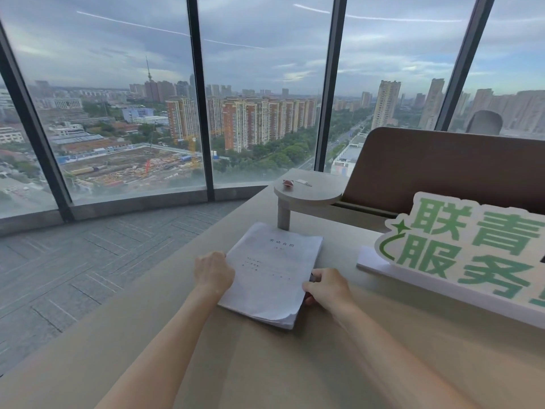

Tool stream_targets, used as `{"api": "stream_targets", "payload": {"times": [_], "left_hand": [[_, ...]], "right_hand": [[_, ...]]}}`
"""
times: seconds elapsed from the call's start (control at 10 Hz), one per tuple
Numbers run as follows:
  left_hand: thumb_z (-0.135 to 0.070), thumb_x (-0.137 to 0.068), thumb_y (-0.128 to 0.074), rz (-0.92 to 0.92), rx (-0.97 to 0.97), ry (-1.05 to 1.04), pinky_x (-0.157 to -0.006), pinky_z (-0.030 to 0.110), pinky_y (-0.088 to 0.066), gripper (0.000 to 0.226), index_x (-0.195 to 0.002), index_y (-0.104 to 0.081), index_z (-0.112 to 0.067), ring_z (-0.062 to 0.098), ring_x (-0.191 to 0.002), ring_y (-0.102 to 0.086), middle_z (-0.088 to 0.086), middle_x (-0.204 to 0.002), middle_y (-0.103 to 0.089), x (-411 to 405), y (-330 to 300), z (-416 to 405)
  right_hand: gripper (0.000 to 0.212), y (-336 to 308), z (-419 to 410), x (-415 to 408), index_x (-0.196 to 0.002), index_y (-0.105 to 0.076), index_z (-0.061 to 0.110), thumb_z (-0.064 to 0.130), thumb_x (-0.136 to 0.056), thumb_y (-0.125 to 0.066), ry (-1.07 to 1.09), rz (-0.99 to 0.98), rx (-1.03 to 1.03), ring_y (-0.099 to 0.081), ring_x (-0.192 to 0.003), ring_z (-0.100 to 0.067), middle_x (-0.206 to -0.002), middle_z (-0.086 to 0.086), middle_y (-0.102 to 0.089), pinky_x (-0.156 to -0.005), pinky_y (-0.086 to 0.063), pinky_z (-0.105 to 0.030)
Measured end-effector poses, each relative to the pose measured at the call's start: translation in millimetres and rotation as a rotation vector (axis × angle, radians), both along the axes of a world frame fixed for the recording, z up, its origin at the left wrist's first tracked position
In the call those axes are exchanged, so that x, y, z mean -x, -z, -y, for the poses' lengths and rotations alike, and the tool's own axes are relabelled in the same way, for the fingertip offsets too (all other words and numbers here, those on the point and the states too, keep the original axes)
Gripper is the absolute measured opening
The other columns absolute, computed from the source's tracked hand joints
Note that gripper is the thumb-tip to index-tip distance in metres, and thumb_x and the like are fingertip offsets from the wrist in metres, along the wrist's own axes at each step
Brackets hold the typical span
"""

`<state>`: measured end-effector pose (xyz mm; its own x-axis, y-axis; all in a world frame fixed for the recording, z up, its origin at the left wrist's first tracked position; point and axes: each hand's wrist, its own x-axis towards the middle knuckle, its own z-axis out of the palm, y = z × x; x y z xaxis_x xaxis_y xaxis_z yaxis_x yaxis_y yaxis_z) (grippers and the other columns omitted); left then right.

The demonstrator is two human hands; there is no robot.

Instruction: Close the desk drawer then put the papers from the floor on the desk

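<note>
A thick stack of white printed papers [272,273] lies flat on the beige desk [265,364], a little in from its left edge. My left hand [213,273] grips the stack's left side. My right hand [327,287] holds its right side, fingers curled over the edge. Both forearms stretch forward over the desk. No drawer is in view.
A white and green sign [463,255] stands on the desk at the right. Behind the papers a small raised shelf [309,193] on a post carries two small items. A brown partition [442,172] rises at the back right. Grey carpet [73,261] and tall windows are to the left.
</note>
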<state>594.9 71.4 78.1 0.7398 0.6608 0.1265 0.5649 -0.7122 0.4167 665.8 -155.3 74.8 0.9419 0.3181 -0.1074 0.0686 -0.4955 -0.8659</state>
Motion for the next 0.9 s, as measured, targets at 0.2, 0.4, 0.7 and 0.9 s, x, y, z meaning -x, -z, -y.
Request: {"api": "stream_targets", "payload": {"times": [0.2, 0.4, 0.7, 0.9], "left_hand": [[-0.004, -0.079, -0.048, 0.013, -0.053, -0.004, -0.097, 0.035, -0.039, 0.040, -0.116, -0.065, -0.008, 0.039, -0.114, -0.054, 0.024, -0.116, -0.062, -4, 7, -6], [-0.007, -0.085, -0.046, -0.012, -0.056, -0.003, -0.096, 0.037, -0.044, 0.041, -0.123, -0.063, -0.012, 0.039, -0.117, -0.054, 0.021, -0.122, -0.060, -3, 4, -6], [-0.007, -0.083, -0.043, -0.074, -0.036, 0.034, -0.096, 0.039, -0.047, 0.049, -0.130, -0.057, -0.011, 0.036, -0.119, -0.056, 0.018, -0.127, -0.061, 14, -15, 4], [-0.010, -0.085, -0.047, 0.155, -0.052, 0.119, -0.089, 0.039, -0.053, 0.037, -0.119, -0.063, -0.010, 0.033, -0.109, -0.064, 0.016, -0.116, -0.070, 39, -51, 27]], "right_hand": [[0.026, 1, -6, 5, -0.108, -0.067, 0.005, 0.007, -0.082, -0.061, 0.007, 0.099, 0.059, -0.069, -0.054, -0.019, -0.090, -0.012, -0.072, -0.042, -0.042, -0.006], [0.038, -5, -11, 5, -0.117, -0.061, -0.009, 0.008, -0.084, -0.055, -0.038, 0.118, 0.180, -0.071, -0.061, -0.027, -0.100, -0.021, -0.071, -0.052, -0.056, -0.018], [0.044, -24, -4, 7, -0.129, -0.059, 0.007, 0.028, -0.090, -0.056, -0.128, 0.200, 0.366, -0.062, -0.114, -0.028, -0.120, -0.010, -0.069, -0.093, -0.048, -0.031], [0.039, -47, 10, 25, -0.123, -0.065, 0.014, 0.032, -0.089, -0.059, -0.155, 0.267, 0.332, -0.063, -0.113, -0.024, -0.117, -0.006, -0.070, -0.093, -0.048, -0.029]]}}
